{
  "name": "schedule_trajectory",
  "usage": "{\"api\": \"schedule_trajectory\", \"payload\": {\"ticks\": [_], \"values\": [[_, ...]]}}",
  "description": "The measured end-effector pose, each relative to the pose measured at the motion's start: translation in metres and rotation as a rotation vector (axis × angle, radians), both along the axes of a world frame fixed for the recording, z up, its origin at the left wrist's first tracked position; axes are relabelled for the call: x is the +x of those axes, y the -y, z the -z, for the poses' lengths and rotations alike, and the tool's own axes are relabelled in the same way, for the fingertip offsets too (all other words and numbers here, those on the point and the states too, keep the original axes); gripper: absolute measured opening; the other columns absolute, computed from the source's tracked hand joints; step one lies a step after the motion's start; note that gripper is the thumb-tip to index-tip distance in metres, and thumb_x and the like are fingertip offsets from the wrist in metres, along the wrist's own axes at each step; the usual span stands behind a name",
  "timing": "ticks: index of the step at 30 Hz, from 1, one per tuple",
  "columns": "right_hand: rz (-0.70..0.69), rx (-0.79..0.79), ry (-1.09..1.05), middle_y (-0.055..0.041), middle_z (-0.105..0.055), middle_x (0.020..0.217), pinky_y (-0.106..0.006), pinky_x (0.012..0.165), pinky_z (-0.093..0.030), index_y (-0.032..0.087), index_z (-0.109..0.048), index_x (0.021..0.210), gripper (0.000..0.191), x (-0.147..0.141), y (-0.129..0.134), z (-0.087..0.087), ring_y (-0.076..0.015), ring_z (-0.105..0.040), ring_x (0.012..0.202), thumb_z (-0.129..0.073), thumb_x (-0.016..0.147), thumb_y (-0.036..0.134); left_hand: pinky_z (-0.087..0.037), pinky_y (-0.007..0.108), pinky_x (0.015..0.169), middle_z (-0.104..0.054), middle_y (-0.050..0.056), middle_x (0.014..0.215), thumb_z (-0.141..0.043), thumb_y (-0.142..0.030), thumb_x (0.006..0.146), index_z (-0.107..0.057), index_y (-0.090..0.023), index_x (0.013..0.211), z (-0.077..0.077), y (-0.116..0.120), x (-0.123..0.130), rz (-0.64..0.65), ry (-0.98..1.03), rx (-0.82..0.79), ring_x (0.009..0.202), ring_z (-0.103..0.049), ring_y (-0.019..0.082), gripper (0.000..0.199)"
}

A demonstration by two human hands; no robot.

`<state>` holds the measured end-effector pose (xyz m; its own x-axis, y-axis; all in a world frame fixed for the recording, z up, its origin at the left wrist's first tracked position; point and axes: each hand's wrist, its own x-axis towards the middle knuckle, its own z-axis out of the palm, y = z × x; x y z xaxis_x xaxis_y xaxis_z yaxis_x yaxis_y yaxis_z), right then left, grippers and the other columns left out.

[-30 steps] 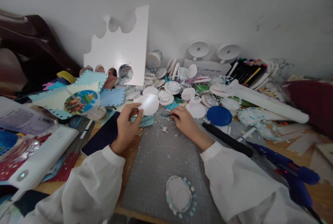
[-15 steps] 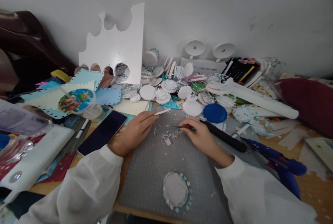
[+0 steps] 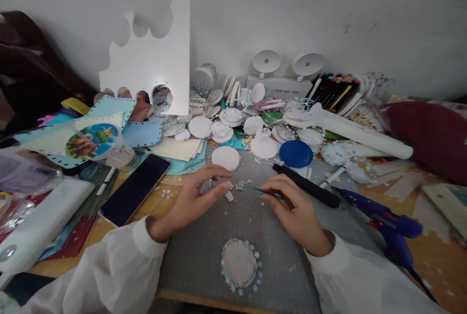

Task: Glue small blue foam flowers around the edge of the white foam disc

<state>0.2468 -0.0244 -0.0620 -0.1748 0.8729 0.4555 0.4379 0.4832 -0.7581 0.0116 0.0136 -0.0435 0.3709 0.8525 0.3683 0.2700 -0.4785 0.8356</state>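
No txt legible: dark print on white box (image 3: 279,88) by wall too blurry; pkg (image 3: 25,170) far L, ditto.

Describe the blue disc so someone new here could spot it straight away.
Start at the big gray mat. Beyond the right hand, a thick black rod slants across; the blue disc sits just past its far end. It's plain, solid blue, while the round pieces beside it are white.

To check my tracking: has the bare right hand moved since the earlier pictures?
Yes. Against the flat blue round disc, the bare right hand has moved rightward and nearer the person, now lower in view than the disc.
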Motion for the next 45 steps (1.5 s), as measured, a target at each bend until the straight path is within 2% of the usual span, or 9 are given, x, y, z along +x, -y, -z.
{"api": "schedule_trajectory", "payload": {"ticks": [5, 15, 21, 26, 28, 30, 33, 38, 45], "values": [[-0.031, 0.200, 0.171, -0.0043, -0.061, 0.088, -0.029, 0.072, -0.050, 0.025, -0.061, 0.104, 0.023, -0.004, 0.009, -0.002, -0.0163, -0.059, 0.082, -0.057, 0.087, 0.010, -0.056, 0.030, 0.072, -0.072, 0.008, 0.086, -0.065, -0.031, 0.083, -0.070, -0.017, 0.088, -0.005, 0.010, 0.010, 0.106, 0.131, -0.337, 0.080, -0.067, 0.019, 0.016], [0.033, 0.262, 0.252, -0.0044, -0.062, 0.087, -0.032, 0.071, -0.051, 0.028, -0.062, 0.104, 0.023, -0.002, 0.008, 0.001, -0.0185, -0.060, 0.081, -0.057, 0.087, 0.013, -0.053, 0.026, 0.061, -0.067, 0.003, 0.070, -0.067, -0.035, 0.081, -0.067, -0.017, 0.073, 0.003, 0.010, 0.007, 0.082, 0.132, -0.434, 0.065, -0.062, 0.015, 0.019], [0.172, -0.047, -0.049, -0.0050, -0.065, 0.087, -0.033, 0.069, -0.054, 0.025, -0.059, 0.098, 0.011, -0.002, 0.003, 0.006, -0.0188, -0.064, 0.081, -0.055, 0.088, 0.021, -0.052, 0.027, 0.062, -0.066, 0.003, 0.068, -0.055, -0.038, 0.089, -0.063, -0.018, 0.070, 0.003, 0.005, 0.003, 0.022, 0.054, -0.313, 0.065, -0.061, 0.016, 0.029], [0.044, -0.343, -0.426, -0.0018, -0.070, 0.081, -0.027, 0.062, -0.055, 0.024, -0.054, 0.096, 0.008, -0.013, 0.004, 0.005, -0.0134, -0.066, 0.068, -0.055, 0.091, 0.030, -0.051, 0.028, 0.069, -0.064, 0.004, 0.076, -0.052, -0.034, 0.092, -0.064, -0.018, 0.076, 0.005, 0.006, 0.003, 0.037, 0.023, -0.178, 0.073, -0.060, 0.016, 0.025], [-0.003, -0.380, -0.476, -0.0020, -0.071, 0.082, -0.027, 0.063, -0.056, 0.024, -0.054, 0.096, 0.010, -0.020, 0.008, 0.003, -0.0135, -0.067, 0.070, -0.056, 0.090, 0.032, -0.051, 0.030, 0.074, -0.064, 0.006, 0.088, -0.060, -0.034, 0.087, -0.065, -0.019, 0.093, 0.007, 0.010, 0.004, 0.086, 0.014, -0.135, 0.080, -0.060, 0.018, 0.017], [-0.046, -0.404, -0.478, -0.0026, -0.071, 0.084, -0.027, 0.066, -0.057, 0.024, -0.054, 0.096, 0.011, -0.026, 0.012, 0.000, -0.0142, -0.068, 0.074, -0.056, 0.090, 0.032, -0.052, 0.031, 0.076, -0.065, 0.007, 0.095, -0.069, -0.034, 0.081, -0.062, -0.020, 0.106, 0.008, 0.015, 0.006, 0.160, -0.014, -0.131, 0.083, -0.060, 0.019, 0.030], [-0.110, -0.413, -0.475, -0.0034, -0.071, 0.086, -0.028, 0.067, -0.057, 0.024, -0.054, 0.096, 0.011, -0.032, 0.017, -0.001, -0.0143, -0.068, 0.075, -0.055, 0.090, 0.033, -0.053, 0.028, 0.071, -0.068, 0.007, 0.091, -0.068, -0.031, 0.082, -0.064, -0.019, 0.103, 0.009, 0.021, 0.011, 0.237, -0.032, -0.198, 0.079, -0.063, 0.017, 0.024], [-0.030, -0.403, -0.536, -0.0025, -0.071, 0.082, -0.026, 0.059, -0.055, 0.023, -0.056, 0.094, 0.010, -0.026, 0.011, 0.003, -0.0129, -0.065, 0.067, -0.058, 0.089, 0.032, -0.051, 0.025, 0.060, -0.068, 0.003, 0.073, -0.065, -0.032, 0.084, -0.066, -0.018, 0.080, 0.008, 0.014, 0.006, 0.061, 0.047, -0.191, 0.066, -0.062, 0.015, 0.015], [0.069, -0.465, -0.630, -0.0002, -0.069, 0.078, -0.020, 0.046, -0.043, 0.024, -0.060, 0.092, 0.013, -0.005, -0.002, 0.011, -0.0092, -0.055, 0.055, -0.064, 0.084, 0.034, -0.047, 0.025, 0.062, -0.059, 0.001, 0.074, -0.063, -0.025, 0.080, -0.060, -0.019, 0.080, 0.012, -0.016, -0.018, -0.354, 0.114, -0.067, 0.068, -0.056, 0.014, 0.007]]}}
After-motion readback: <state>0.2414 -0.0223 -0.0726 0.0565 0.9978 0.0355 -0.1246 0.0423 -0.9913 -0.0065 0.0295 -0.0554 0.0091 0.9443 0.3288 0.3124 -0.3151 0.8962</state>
